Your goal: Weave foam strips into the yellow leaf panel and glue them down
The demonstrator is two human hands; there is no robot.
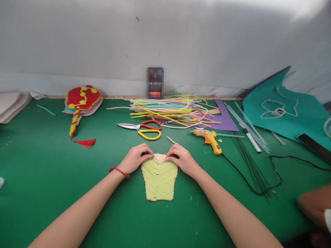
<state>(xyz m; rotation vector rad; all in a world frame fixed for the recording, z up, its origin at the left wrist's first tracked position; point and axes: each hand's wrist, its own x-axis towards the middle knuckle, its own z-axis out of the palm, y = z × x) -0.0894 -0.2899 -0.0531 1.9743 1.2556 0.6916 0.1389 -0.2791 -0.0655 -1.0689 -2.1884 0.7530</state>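
Lying nearer than the scissors [141, 128], the panel [159, 181] is looking light, soft and easily bent, best taken by its edges, where left hand [136, 157] and right hand [183, 159] are pinching its top, nearly closed.

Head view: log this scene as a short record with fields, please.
Surface: green tabletop
Centre: flat yellow-green piece, pink patch at its top
Left hand: fingers at the piece's upper left; grip unclear
Right hand: fingers at its upper right; grip unclear
Beyond hands: scissors, mixed coloured strips
Left side: red-and-yellow fan-shaped item with red tassel
Right side: yellow glue gun, black cord
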